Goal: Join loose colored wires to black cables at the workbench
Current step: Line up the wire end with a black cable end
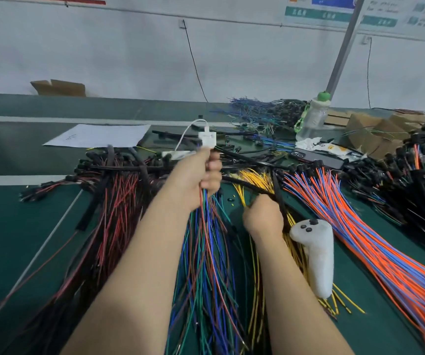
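Dark green desk point(14, 226) carries red-and-black wire bundles point(114, 216), blue, green and red loose wires point(206, 278), thin yellow wires point(257, 176), orange-and-blue wires point(360, 239), a black cable point(244, 185).

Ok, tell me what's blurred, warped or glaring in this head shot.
Head view: the left hand and its blue, green and red wire bundle show motion blur; the wide-angle lens bows the green workbench; light is soft and even, no glare; wall posters unreadable.

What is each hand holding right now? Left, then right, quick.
The left hand is closed, gripping a bunch of wires, red, blue and green.
The right hand is closed round a black cable.
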The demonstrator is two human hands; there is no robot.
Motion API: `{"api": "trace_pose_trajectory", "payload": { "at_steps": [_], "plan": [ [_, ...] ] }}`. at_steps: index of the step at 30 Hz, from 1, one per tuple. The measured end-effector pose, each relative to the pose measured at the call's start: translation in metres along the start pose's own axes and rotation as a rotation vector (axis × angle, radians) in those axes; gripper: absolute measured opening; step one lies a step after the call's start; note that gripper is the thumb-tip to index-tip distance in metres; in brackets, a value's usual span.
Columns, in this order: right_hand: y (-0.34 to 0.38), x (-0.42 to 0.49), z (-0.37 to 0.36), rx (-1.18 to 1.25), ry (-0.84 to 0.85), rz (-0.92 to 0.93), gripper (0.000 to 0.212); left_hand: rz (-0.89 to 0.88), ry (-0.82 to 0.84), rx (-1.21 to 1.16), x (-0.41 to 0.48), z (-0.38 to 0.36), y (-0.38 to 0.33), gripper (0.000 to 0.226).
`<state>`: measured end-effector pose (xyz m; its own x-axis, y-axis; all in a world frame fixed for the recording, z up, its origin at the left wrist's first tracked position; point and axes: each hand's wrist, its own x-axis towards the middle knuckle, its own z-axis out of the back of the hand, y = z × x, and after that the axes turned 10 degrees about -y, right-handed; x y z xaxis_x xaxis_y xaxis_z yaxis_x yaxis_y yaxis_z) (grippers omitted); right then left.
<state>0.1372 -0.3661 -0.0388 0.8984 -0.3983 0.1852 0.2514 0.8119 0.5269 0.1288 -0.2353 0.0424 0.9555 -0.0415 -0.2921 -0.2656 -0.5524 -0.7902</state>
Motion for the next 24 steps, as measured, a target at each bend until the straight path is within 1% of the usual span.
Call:
{"api": "trace_pose_trajectory", "payload": {
  "at_steps": [2,3,5,6,8,10,12,14,15,17,19,21,22,24],
  "plan": [
    [0.001,0.002,0.005,0.128,0.0,-0.035,0.02,0.012,-0.115,0.12,0.014,0.01,0.023,0.034],
    [0.003,0.003,0.008,0.204,-0.026,-0.046,0.02,0.016,-0.161,0.172,0.018,0.013,0.033,0.034],
    [0.01,0.003,0.014,0.343,-0.074,-0.03,0.017,0.008,-0.233,0.238,0.025,0.017,0.051,0.033],
    [0.015,0.001,0.016,0.385,-0.059,-0.002,0.015,0.001,-0.248,0.239,0.026,0.018,0.057,0.031],
    [0.025,-0.005,0.018,0.363,0.036,0.088,0.012,-0.009,-0.253,0.195,0.027,0.017,0.063,0.025],
    [0.034,-0.013,0.017,0.319,0.102,0.175,0.015,-0.018,-0.27,0.197,0.028,0.015,0.062,0.028],
    [0.039,-0.02,0.016,0.349,0.115,0.232,0.02,-0.038,-0.291,0.235,0.027,0.013,0.057,0.031],
    [0.042,-0.024,0.019,0.405,0.134,0.274,0.02,-0.09,-0.3,0.25,0.024,0.011,0.049,0.031],
    [0.041,-0.025,0.022,0.436,0.181,0.297,0.019,-0.128,-0.293,0.214,0.022,0.01,0.042,0.03],
    [0.037,-0.026,0.031,0.443,0.321,0.349,0.02,-0.21,-0.263,0.056,0.016,0.007,0.02,0.028],
    [0.033,-0.029,0.043,0.457,0.373,0.396,0.026,-0.31,-0.237,-0.066,0.01,0.003,-0.01,0.028],
    [0.036,-0.034,0.057,0.564,0.297,0.442,0.03,-0.402,-0.194,-0.083,0.003,-0.006,-0.032,0.027],
    [0.04,-0.036,0.062,0.616,0.229,0.457,0.031,-0.431,-0.169,-0.049,-0.001,-0.011,-0.036,0.026],
    [0.048,-0.036,0.072,0.66,0.122,0.471,0.032,-0.427,-0.126,0.084,-0.006,-0.025,-0.031,0.024]
  ]
}}
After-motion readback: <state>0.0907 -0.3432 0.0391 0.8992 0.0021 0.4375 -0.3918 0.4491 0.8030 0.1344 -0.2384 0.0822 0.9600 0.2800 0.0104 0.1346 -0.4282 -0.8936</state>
